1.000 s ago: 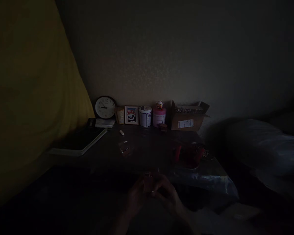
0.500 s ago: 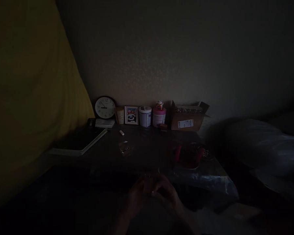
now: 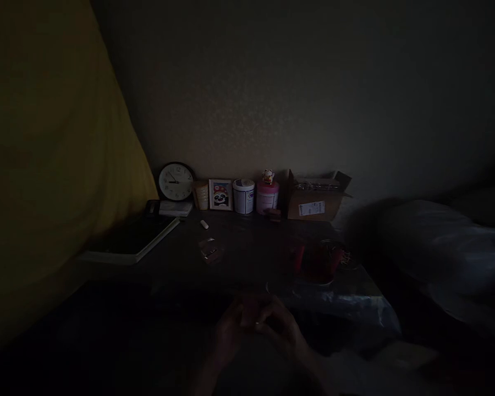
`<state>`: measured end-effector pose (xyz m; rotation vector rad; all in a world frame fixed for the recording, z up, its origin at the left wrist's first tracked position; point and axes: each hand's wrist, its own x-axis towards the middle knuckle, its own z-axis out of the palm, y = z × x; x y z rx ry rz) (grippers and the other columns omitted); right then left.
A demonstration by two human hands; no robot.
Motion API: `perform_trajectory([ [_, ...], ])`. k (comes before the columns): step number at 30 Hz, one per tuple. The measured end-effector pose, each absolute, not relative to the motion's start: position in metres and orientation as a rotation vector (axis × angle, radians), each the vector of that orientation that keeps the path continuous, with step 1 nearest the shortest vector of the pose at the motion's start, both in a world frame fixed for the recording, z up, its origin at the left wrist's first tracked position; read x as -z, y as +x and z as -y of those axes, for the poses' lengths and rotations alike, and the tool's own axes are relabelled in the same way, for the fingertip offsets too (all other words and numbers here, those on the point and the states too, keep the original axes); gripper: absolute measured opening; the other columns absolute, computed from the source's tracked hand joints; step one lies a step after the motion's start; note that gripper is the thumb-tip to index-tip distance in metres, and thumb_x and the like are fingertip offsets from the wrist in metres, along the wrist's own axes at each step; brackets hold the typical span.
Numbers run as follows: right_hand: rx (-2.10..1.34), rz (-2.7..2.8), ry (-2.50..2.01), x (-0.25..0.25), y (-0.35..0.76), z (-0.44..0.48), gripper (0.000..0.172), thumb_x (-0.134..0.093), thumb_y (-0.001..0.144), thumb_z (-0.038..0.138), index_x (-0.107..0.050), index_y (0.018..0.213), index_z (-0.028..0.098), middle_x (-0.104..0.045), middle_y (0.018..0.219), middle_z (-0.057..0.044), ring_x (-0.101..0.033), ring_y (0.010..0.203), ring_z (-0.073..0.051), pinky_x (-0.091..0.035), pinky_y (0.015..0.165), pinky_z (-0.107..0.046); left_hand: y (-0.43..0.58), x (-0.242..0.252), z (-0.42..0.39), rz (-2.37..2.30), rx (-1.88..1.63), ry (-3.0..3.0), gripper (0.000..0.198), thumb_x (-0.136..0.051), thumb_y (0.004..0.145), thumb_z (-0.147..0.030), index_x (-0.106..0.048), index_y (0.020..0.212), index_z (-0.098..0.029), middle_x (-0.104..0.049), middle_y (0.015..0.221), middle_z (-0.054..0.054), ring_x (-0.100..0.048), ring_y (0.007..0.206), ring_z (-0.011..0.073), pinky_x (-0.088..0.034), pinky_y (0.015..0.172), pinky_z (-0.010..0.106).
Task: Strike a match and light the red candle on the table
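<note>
Both hands meet low in the middle of the dim head view, just in front of the table edge. My left hand (image 3: 230, 327) is closed around one side of a small reddish, flat-sided piece (image 3: 249, 312). From the other side, the fingers of my right hand (image 3: 281, 322) pinch the same piece. Darkness hides its details, so I cannot make out its kind. On the table beyond lies a flat reddish piece with shiny strips (image 3: 210, 251), and a small white stick-like object (image 3: 204, 224) is behind that.
A red container (image 3: 299, 258) and a clear dish of small pieces (image 3: 342, 257) stand at right. Along the wall are a clock (image 3: 176, 181), picture frame (image 3: 221, 194), white tin (image 3: 243, 197), pink tin (image 3: 267, 198) and cardboard box (image 3: 313, 204). A large book (image 3: 132, 242) lies left.
The view has shifted very slightly. Both hands stay around the small reddish piece, which seems slightly tilted compared with before.
</note>
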<state>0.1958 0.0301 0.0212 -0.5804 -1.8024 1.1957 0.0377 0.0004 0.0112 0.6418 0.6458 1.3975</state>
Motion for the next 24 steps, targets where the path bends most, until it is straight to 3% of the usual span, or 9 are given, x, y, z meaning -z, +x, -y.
perform_trajectory([
  [3, -1.203, 1.795, -0.591, -0.021, 0.197, -0.031, 0.003, -0.066, 0.087, 0.024, -0.063, 0.088, 0.026, -0.061, 0.111, -0.002, -0.061, 0.106, -0.015, -0.048, 0.088, -0.025, 0.037, -0.003, -0.003, -0.647, -1.409, 0.657, 0.027, -0.064, 0.079, -0.047, -0.069, 0.07, -0.022, -0.063, 0.07, 0.002, -0.058, 0.072, 0.0169, -0.046, 0.076, 0.034],
  [5, -1.191, 1.781, -0.607, -0.021, 0.198, -0.033, 0.003, -0.066, 0.087, 0.025, -0.063, 0.087, 0.025, -0.062, 0.112, -0.002, -0.061, 0.107, -0.016, -0.048, 0.089, -0.026, 0.035, 0.003, -0.006, -0.674, -1.425, 0.667, 0.026, -0.067, 0.076, -0.049, -0.072, 0.085, -0.025, -0.069, 0.082, 0.002, -0.061, 0.085, 0.0188, -0.046, 0.084, 0.034],
  [9, -1.13, 1.775, -0.642, -0.023, 0.198, -0.035, 0.005, -0.067, 0.086, 0.027, -0.063, 0.084, 0.024, -0.064, 0.114, -0.003, -0.06, 0.111, -0.016, -0.046, 0.092, -0.026, 0.027, 0.01, -0.009, -0.771, -1.422, 0.727, 0.049, -0.079, 0.066, -0.038, -0.067, 0.112, -0.029, -0.07, 0.113, 0.005, -0.06, 0.11, 0.0251, -0.042, 0.098, 0.039],
  [14, -1.237, 1.687, -0.674, -0.03, 0.197, -0.036, 0.01, -0.071, 0.082, 0.031, -0.067, 0.079, 0.022, -0.065, 0.113, -0.005, -0.06, 0.109, -0.019, -0.046, 0.091, -0.029, 0.02, 0.005, -0.008, -0.88, -1.395, 0.791, 0.035, -0.07, 0.074, -0.045, -0.07, 0.104, -0.027, -0.071, 0.109, 0.006, -0.062, 0.109, 0.0273, -0.045, 0.097, 0.044],
  [16, -1.34, 1.522, -0.749, -0.032, 0.199, -0.038, 0.018, -0.076, 0.076, 0.034, -0.067, 0.071, 0.02, -0.066, 0.107, -0.004, -0.061, 0.102, -0.02, -0.047, 0.085, -0.028, 0.022, -0.003, -0.004, -0.932, -1.391, 0.841, 0.031, -0.073, 0.073, -0.036, -0.07, 0.103, -0.028, -0.071, 0.11, 0.004, -0.063, 0.108, 0.0255, -0.048, 0.093, 0.039],
  [18, -1.442, 1.279, -0.835, -0.032, 0.203, -0.041, 0.026, -0.081, 0.068, 0.038, -0.065, 0.065, 0.018, -0.065, 0.088, -0.001, -0.061, 0.083, -0.015, -0.046, 0.073, -0.023, 0.025, -0.012, -0.001, -0.97, -1.381, 0.897, 0.032, -0.074, 0.074, -0.026, -0.069, 0.106, -0.028, -0.071, 0.113, 0.003, -0.062, 0.109, 0.0232, -0.048, 0.09, 0.033],
  [21, -1.517, 1.039, -0.892, -0.029, 0.208, -0.046, 0.033, -0.081, 0.066, 0.043, -0.061, 0.066, 0.017, -0.052, 0.062, 0.005, -0.047, 0.058, -0.008, -0.037, 0.057, -0.019, 0.03, -0.018, 0.003, -0.98, -1.357, 0.929, 0.031, -0.07, 0.077, -0.021, -0.069, 0.107, -0.027, -0.071, 0.117, 0.003, -0.06, 0.114, 0.0223, -0.047, 0.091, 0.029],
  [24, -1.561, 0.98, -0.871, -0.024, 0.21, -0.048, 0.033, -0.078, 0.069, 0.046, -0.063, 0.078, 0.018, -0.051, 0.062, 0.006, -0.044, 0.055, -0.007, -0.036, 0.055, -0.018, 0.035, -0.011, 0.001, -0.981, -1.367, 0.876, 0.033, -0.072, 0.075, -0.022, -0.069, 0.107, -0.029, -0.071, 0.118, 0.002, -0.059, 0.116, 0.0228, -0.047, 0.091, 0.03],
])
